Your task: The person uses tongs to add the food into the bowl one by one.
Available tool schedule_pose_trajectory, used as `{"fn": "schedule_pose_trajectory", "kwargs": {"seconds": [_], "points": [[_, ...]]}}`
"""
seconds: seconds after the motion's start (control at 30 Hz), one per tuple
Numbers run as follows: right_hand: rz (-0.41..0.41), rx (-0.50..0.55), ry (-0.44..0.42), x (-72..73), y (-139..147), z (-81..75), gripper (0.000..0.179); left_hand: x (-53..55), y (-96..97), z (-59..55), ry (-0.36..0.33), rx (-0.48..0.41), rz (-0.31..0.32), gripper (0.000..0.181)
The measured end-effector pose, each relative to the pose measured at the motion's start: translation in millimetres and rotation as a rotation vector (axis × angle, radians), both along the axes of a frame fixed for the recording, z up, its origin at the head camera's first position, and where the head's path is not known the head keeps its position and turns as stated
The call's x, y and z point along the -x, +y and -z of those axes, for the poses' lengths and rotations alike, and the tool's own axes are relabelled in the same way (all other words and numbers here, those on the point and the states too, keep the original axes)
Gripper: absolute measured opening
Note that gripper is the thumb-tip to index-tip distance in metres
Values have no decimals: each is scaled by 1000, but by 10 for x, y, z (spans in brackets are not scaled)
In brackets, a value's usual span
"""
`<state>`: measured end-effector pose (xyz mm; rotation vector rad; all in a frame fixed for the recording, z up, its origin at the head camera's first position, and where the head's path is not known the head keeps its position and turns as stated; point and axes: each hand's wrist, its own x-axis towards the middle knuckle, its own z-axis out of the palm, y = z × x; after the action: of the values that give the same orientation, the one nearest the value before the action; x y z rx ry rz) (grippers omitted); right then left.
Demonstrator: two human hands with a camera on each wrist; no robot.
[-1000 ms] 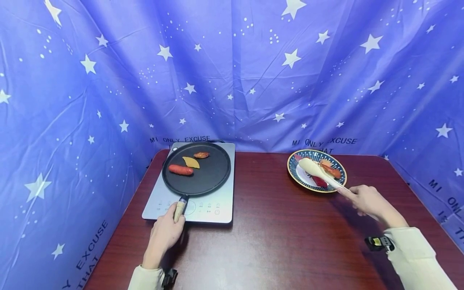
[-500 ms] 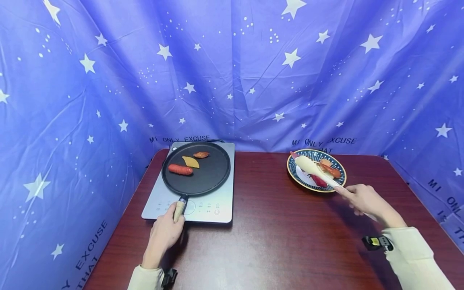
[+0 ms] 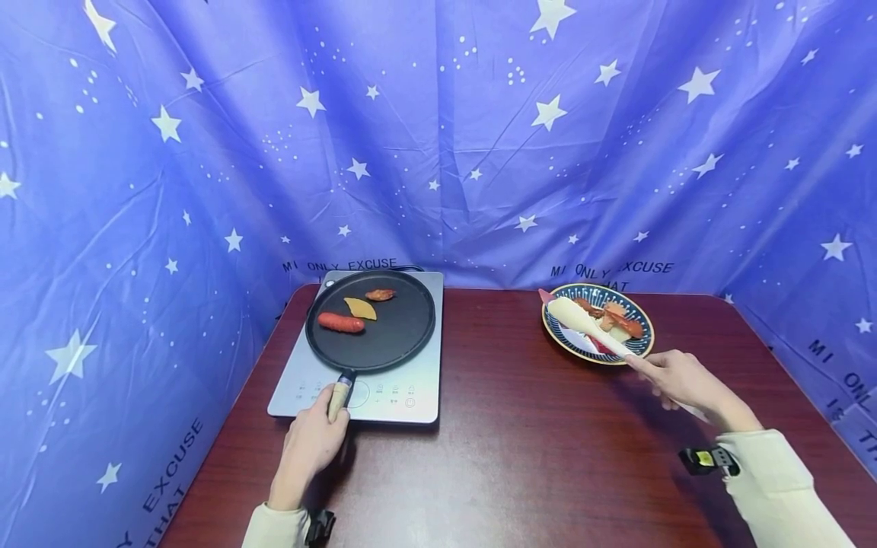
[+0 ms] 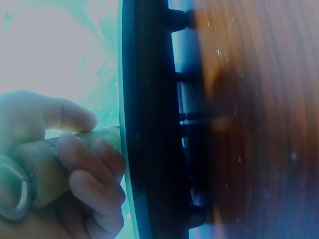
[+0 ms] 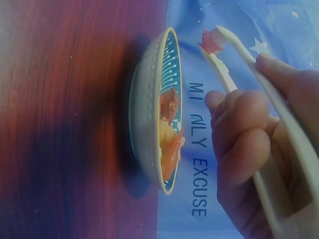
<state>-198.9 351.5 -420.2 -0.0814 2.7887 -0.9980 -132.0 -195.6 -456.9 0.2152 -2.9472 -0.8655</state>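
My left hand [image 3: 314,441] grips the wooden-look handle [image 3: 337,399] of a flat black frying pan [image 3: 400,335]. In the pan lie a red sausage [image 3: 340,323], a yellow wedge [image 3: 360,308] and a small reddish-brown piece [image 3: 381,294]. My right hand [image 3: 695,388] holds cream-white tongs [image 3: 582,318], which reach over a blue-patterned plate [image 3: 581,292]. The right wrist view shows a red piece of food [image 5: 210,42] pinched between the tong tips, raised above the plate's rim. Several orange and brown food pieces [image 3: 620,320] stay on the plate.
Under the pan is a silver induction cooker [image 3: 421,388] with touch controls at its front. A dark red wooden table [image 3: 493,426] carries both cooker and plate. Blue star-print curtains [image 3: 438,152] close in the back and sides.
The tongs and my right hand have shifted slightly left, and the red piece in the tips now pokes past the plate's left rim. My left hand and the pan hold still.
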Motion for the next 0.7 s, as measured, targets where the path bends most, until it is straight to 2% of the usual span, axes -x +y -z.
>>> {"fn": "schedule_pose_trajectory", "kwargs": {"seconds": [0.23,0.7], "points": [[17,89,-42,-7,-60,-15,53,6,-6,11,2,-3,-2,51],[-55,82,-15,39,-304,-46,46,-12,12,-5,-4,-1,-6,51]]}}
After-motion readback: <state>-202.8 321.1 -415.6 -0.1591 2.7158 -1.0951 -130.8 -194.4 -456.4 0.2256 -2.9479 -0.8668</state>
